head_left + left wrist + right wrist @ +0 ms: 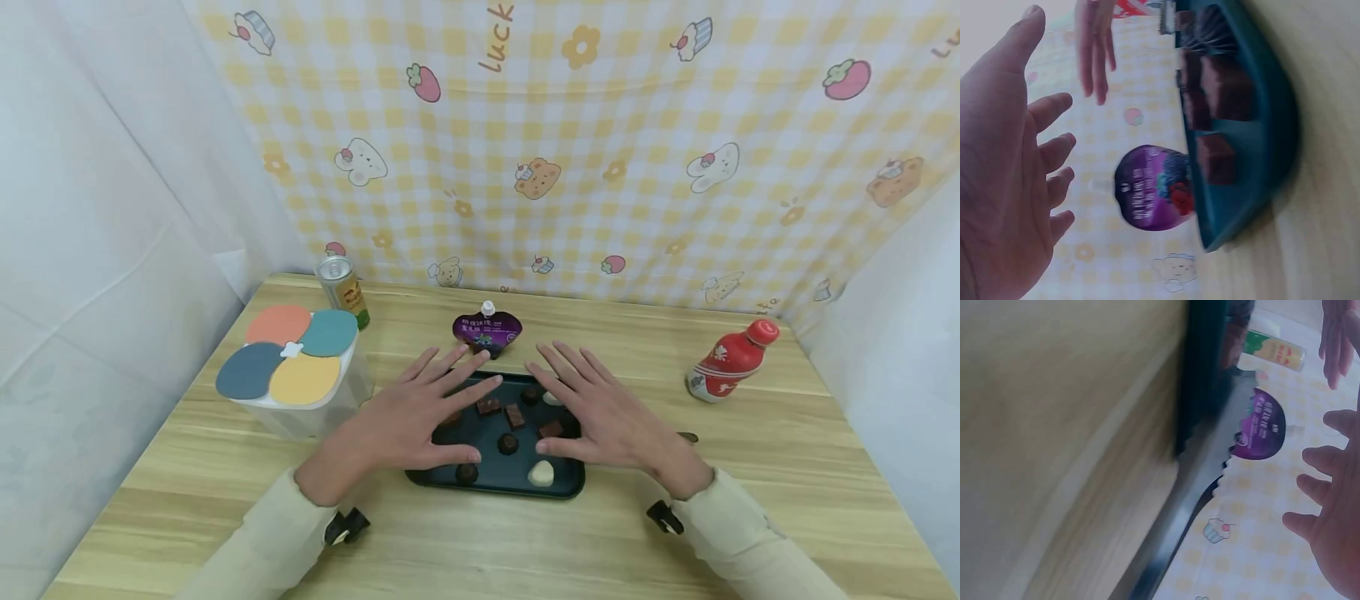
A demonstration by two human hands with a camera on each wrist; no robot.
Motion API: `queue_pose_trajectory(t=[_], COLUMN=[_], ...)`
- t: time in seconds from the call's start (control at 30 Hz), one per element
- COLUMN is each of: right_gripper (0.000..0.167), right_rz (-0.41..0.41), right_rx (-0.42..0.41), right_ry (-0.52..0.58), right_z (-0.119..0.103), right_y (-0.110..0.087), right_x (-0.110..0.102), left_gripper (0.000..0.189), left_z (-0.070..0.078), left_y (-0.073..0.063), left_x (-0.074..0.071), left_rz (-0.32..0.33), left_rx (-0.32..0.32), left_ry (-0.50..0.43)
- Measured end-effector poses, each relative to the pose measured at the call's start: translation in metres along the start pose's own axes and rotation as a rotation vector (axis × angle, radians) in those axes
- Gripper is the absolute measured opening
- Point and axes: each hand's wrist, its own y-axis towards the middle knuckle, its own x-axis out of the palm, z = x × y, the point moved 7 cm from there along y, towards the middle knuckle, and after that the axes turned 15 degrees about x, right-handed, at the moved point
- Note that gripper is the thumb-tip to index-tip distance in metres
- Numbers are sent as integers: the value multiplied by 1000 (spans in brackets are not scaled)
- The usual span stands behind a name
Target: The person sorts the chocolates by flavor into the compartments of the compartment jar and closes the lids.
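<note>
My left hand (408, 417) is held palm down with fingers spread above the left part of a dark green tray (502, 490). Above the tray's right part, my right hand (611, 421) is spread the same way; neither hand holds anything. Several chocolates lie in the tray, among them a dark round one (507, 443), a white one (542, 473) and brown square pieces (1225, 87); the hands hide some of them. Metal tongs (1175, 512) with scalloped edges lie beside the tray's right side, mostly hidden under my right arm in the head view.
Behind the tray is a purple pouch (487, 330) with a white cap. A clear container (300, 417) with a four-coloured lid stands at left, a drink can (347, 292) behind it. At right stands a red bottle (731, 360). A checked curtain (480, 208) hangs behind the table.
</note>
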Motion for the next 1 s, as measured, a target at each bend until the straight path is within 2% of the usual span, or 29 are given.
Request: queue_pose_trajectory(t=[0.27, 0.43, 0.6, 0.77, 1.0], right_gripper=[93, 83, 74, 66, 65], right_rz=[21, 51, 98, 142, 146], right_rx=[7, -57, -149, -213, -247], right_ry=[77, 141, 183, 220, 249], right_z=[-13, -32, -56, -81, -112], right_y=[12, 26, 45, 65, 88], right_x=[-10, -12, -14, -17, -13], left_gripper=[84, 82, 74, 68, 70], left_z=[14, 24, 27, 21, 6], left_y=[-8, -23, -46, -73, -118], left_x=[-27, -47, -68, -87, -96], left_rz=[95, 161, 242, 308, 374], left_rx=[-2, -33, -91, -171, -296], left_ry=[103, 171, 193, 238, 259])
